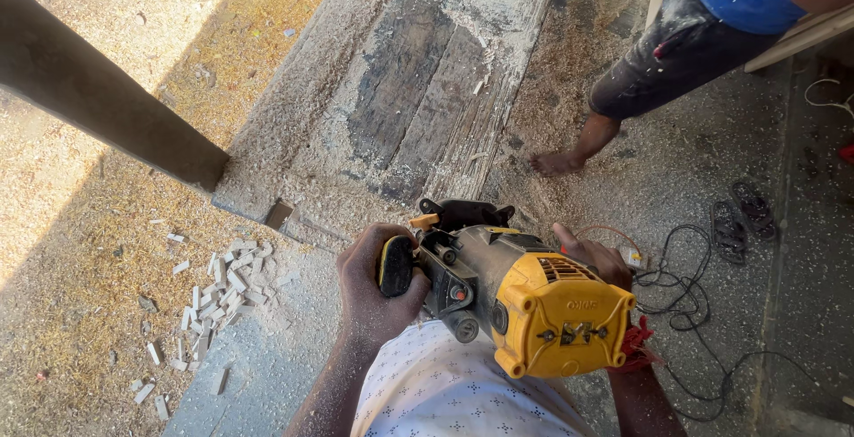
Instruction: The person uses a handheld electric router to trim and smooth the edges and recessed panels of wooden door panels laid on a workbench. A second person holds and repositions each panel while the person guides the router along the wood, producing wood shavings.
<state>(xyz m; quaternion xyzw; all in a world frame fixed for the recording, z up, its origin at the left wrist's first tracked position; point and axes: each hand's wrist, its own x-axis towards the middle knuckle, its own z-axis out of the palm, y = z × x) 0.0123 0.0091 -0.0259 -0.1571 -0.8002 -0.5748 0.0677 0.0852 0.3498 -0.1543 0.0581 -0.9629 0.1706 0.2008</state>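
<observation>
Gripping a black side knob of a yellow power tool (534, 299), the left hand (374, 286) has its fingers clenched fully round the knob, thumb side toward the tool body. The right hand (594, 257) is on the far side of the tool, mostly hidden behind the yellow housing; only the thumb and part of the back show, so it touches the tool but whether it is clasped round a handle cannot be told. The tool is held in front of the person's torso, above the white patterned shirt (445, 392), with its grey metal body and black front part pointing away toward a long worn plank (427, 81) lying on the ground. The plank is grey, dusted with sawdust, with a darker patch at its middle. A scatter of small pale wood offcuts (218, 290) lies on the ground to the left, well apart from the tool. A black cable (703, 312) loops over the concrete to the right, near a pair of dark sandals (741, 214). Another person's bare leg and foot (569, 154) stands just beside the plank's right edge.
</observation>
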